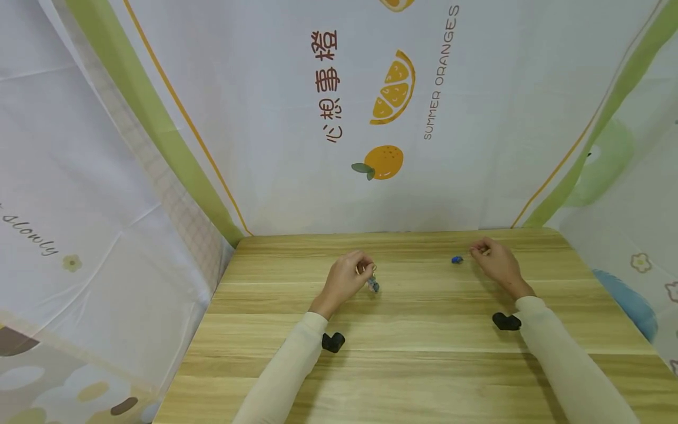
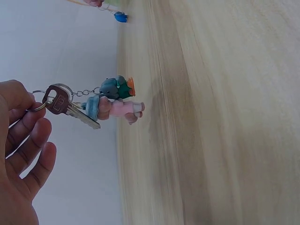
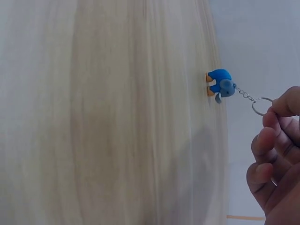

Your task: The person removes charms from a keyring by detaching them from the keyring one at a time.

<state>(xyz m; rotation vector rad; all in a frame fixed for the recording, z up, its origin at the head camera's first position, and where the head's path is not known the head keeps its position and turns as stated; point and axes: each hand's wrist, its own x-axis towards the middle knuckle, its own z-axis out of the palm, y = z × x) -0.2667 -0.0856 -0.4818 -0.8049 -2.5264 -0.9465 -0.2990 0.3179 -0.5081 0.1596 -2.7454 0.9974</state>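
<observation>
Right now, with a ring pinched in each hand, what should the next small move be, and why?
I'd probably lower the right hand slightly and set its key ring on the wooden table: the blue elephant charm chained to it is very near that surface, touching or not I can't tell. The left hand is busy with a metal key and two charms.

Two hands, a left hand (image 1: 343, 281) and a right hand (image 1: 499, 268), above one pale wood-grain tabletop (image 1: 402, 377). Three small figurines: one blue elephant with orange feet (image 3: 221, 80) near the far edge, right of its middle; one grey-and-green figurine (image 2: 123, 89) and one pink-and-teal figurine (image 2: 123, 108), left of it. One metal key with a dark head (image 2: 58, 101). One thin silver ring (image 3: 253, 108) by the elephant; overlapping metal rings (image 2: 43, 107) by the key, too tangled to count. Two black wrist devices (image 1: 333, 343).
</observation>
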